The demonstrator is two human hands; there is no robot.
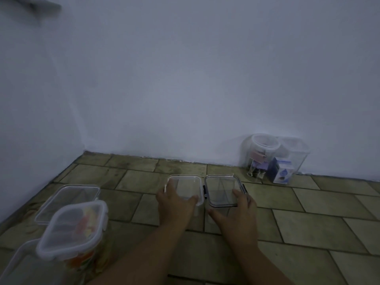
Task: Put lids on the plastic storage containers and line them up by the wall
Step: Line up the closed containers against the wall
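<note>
Nearest, at the lower left on the tiled floor, stands a white-rimmed lidded container holding orange and yellow pieces too blurred to name. Just behind it lies a clear rectangular container; its contents cannot be made out. Further on, at the centre, two containers sit side by side, almost touching and short of the wall. The left hand grips the clear lidded container, with its fingers curled round the left side and its thumb at the near right corner. The right hand rests on the dark-rimmed container, which carries a lid with dark clasps. Its fingers lie fairly straight over the near right corner and its thumb is spread wide to the left. Both look empty. Farthest, against the wall at the right, stand two tall clear containers, touching. The round-topped jar holds binder clips, some pink and lilac. The tall square container holds a blue-and-white carton whose print is too small to read.
</note>
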